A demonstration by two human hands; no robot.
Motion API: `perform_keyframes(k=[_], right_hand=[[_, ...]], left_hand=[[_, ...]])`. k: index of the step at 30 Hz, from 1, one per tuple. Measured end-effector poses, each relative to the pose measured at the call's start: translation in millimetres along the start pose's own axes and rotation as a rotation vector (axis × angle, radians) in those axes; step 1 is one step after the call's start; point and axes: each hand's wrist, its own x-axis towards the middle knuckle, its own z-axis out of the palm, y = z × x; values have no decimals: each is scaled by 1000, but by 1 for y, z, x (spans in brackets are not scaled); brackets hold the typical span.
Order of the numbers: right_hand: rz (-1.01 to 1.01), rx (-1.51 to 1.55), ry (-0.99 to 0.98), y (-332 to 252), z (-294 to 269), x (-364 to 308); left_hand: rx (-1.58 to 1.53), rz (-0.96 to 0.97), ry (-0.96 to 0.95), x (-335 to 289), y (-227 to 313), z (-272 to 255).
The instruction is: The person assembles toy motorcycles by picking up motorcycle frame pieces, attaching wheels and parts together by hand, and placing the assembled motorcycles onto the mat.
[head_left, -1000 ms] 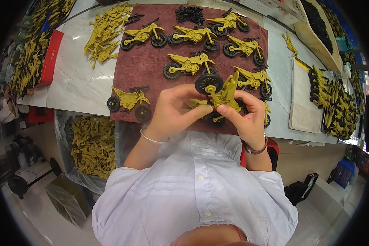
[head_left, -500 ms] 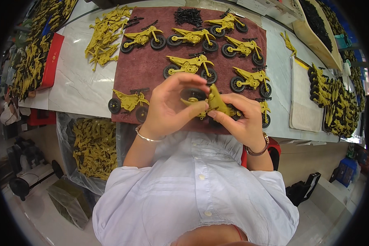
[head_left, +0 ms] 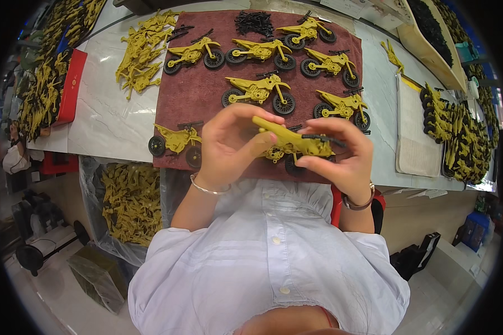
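Above the near edge of the cloth, I hold a yellow toy motorcycle (head_left: pixel 292 139) lengthwise between both hands. My left hand (head_left: pixel 224 144) is closed on its tail end, thumb in front and fingers behind. My right hand (head_left: pixel 349 146) curls round the front end, by the black handlebar, its thumb low near the front. Part of the toy is covered by my fingers, and whether both wheels are on it I cannot tell. Just beyond my hands stands a toy motorcycle (head_left: pixel 257 89) with black wheels, and another (head_left: pixel 176 138) lies left of my left hand.
Several more toy motorcycles (head_left: pixel 258 50) lie in rows on the dark red cloth (head_left: pixel 207 92). A heap of black parts (head_left: pixel 254 23) sits at its far edge. Yellow parts (head_left: pixel 145 53) are piled on the left, and a lined bin (head_left: pixel 129 204) of them stands below. More assembled toys (head_left: pixel 464 139) crowd the right.
The toy has turned and now lies lengthwise, its handlebar showing at the right. My right hand has shifted slightly right, and the wheel that showed inside my left hand is out of sight.
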Motion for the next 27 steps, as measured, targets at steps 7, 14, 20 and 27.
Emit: perform_keyframes(k=[7,14,20,27], right_hand=[[-118,-139,-25,15,-16,-1],[16,130,61,8,-7,-3],[19,191,117,9,-6,-6],[-34,229,60,7,-7,-6]], left_hand=[[492,-194,-238,0,11,-1],[714,12,-290,1,14,4],[362,-113,-114,-5,-1,11],[470,66,-176,-5,-2,11]])
